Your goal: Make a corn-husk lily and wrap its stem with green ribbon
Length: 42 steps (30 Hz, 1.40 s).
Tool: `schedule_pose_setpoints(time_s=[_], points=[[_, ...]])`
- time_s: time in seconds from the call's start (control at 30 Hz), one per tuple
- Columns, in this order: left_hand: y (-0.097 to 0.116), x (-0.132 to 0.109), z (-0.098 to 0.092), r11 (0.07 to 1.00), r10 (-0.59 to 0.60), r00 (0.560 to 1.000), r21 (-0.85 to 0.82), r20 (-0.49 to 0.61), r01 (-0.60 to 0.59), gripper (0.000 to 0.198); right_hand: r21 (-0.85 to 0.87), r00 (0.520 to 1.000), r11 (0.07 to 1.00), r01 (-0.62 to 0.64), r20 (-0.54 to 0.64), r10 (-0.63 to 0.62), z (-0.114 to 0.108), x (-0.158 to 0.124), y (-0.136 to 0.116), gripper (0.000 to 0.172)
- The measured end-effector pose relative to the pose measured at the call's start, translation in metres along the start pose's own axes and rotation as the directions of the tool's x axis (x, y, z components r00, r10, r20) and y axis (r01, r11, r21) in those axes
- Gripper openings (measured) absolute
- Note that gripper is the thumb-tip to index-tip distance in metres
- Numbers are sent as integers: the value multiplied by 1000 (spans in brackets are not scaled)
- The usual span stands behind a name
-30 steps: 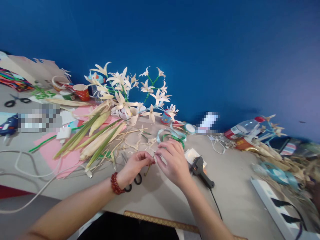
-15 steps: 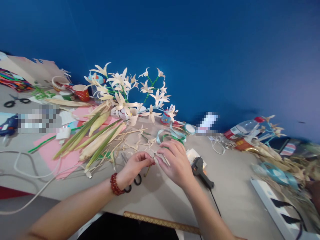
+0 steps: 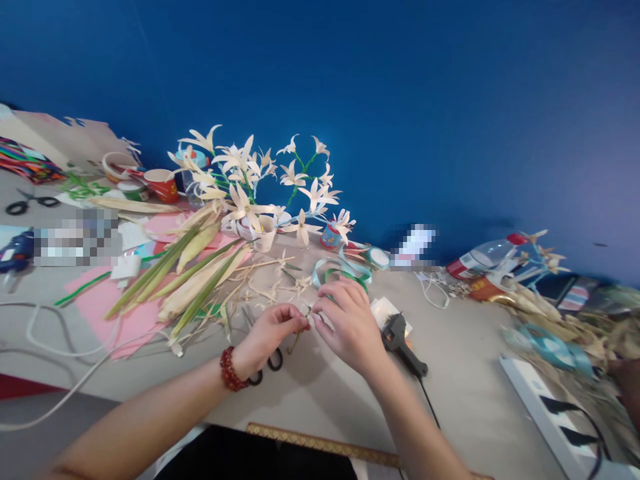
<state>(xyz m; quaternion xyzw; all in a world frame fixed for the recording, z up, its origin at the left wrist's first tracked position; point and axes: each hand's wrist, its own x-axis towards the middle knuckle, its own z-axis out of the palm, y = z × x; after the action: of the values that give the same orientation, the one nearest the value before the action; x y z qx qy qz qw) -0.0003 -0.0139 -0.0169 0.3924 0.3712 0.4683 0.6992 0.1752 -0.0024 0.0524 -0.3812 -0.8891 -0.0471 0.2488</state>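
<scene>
My left hand (image 3: 270, 333), with a red bead bracelet at the wrist, is closed in a pinch on a thin greenish-brown strip (image 3: 296, 343) whose curled end hangs below the fingers. Close beside it, my right hand (image 3: 353, 327) has its fingers curled and drawn together towards the left fingertips. What lies between the right fingers is too small and hidden to make out. Black-handled scissors (image 3: 275, 360) lie partly under my left wrist. To the right of my right hand rests a dark glue gun (image 3: 403, 347).
Corn husks (image 3: 200, 280) lie on pink paper (image 3: 93, 307) at the left. Behind stand husk flowers (image 3: 243, 157) in cups. Green and pale-blue ribbon (image 3: 367, 270) lies beyond my hands. A power strip (image 3: 535, 393), a bottle (image 3: 485, 257) and a white cable (image 3: 37, 327) flank the work area.
Both hands stay in nearly the same place, fingertips together. The view has shifted very slightly; nothing is taken up or let go.
</scene>
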Motion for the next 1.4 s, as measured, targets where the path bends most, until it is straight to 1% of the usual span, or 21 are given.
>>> schedule_pose_setpoints(time_s=[0.43, 0.6, 0.67, 0.73, 0.8, 0.83, 0.87, 0.93, 1.0, 1.03, 1.07, 1.1, 1.13, 1.2, 1.27, 1.33, 1.4], points=[[1, -1, 1, 999, 16, 1000, 42, -4, -16, 21, -26, 999, 999, 37, 25, -36, -1, 4, -3, 7], [2, -1, 1, 999, 16, 1000, 48, -5, -16, 23, -14, 999, 999, 32, 14, -32, -1, 4, -5, 9], [4, -2, 2, 999, 14, 1000, 37, -2, -14, 23, 1, 1000, 1000, 20, 3, -20, -1, 3, -4, 14], [6, -2, 3, 1000, 11, 1000, 18, -4, -10, 23, 31, 1000, 1000, 0, -28, 1, -1, -1, -3, 23], [7, -2, 3, 1000, 12, 1000, 9, -7, -12, 23, 79, 993, 996, -33, -107, 41, -1, -7, -1, 35], [7, -3, 4, 1000, 16, 1000, 8, -11, -16, 23, 111, 982, 992, -60, -170, 78, 0, -12, -1, 40], [6, -3, 4, 1000, 22, 1000, 6, -18, -22, 23, 151, 961, 984, -96, -243, 131, 2, -17, -1, 44], [5, -4, 4, 999, 40, 998, 9, -39, -40, 23, 272, 895, 946, -173, -357, 267, 7, -29, -3, 42], [4, -6, 4, 997, 73, 996, 39, -48, -71, 22, 447, 827, 864, -231, -377, 416, 16, -40, -6, 33], [3, -7, 3, 993, 103, 994, 70, -42, -100, 21, 531, 803, 811, -247, -356, 478, 20, -45, -7, 28], [4, -9, 3, 985, 140, 990, 111, -29, -136, 20, 600, 793, 759, -255, -320, 519, 25, -49, -9, 24], [4, -10, 3, 972, 179, 984, 155, -13, -175, 20, 650, 797, 714, -259, -274, 539, 28, -52, -10, 21], [5, -11, 3, 957, 218, 976, 196, 3, -214, 20, 682, 811, 683, -263, -228, 539, 32, -53, -11, 19], [7, -12, 2, 926, 277, 960, 257, 31, -275, 19, 714, 856, 653, -254, -148, 495, 36, -53, -13, 14], [9, -13, 2, 910, 302, 952, 281, 51, -304, 18, 739, 890, 635, -226, -109, 443, 37, -51, -16, 11], [9, -14, 2, 908, 305, 951, 283, 57, -309, 18, 758, 895, 620, -203, -113, 431, 36, -47, -19, 11], [9, -14, 2, 919, 285, 957, 268, 58, -290, 20, 768, 888, 608, -204, -117, 445, 34, -44, -23, 10]])
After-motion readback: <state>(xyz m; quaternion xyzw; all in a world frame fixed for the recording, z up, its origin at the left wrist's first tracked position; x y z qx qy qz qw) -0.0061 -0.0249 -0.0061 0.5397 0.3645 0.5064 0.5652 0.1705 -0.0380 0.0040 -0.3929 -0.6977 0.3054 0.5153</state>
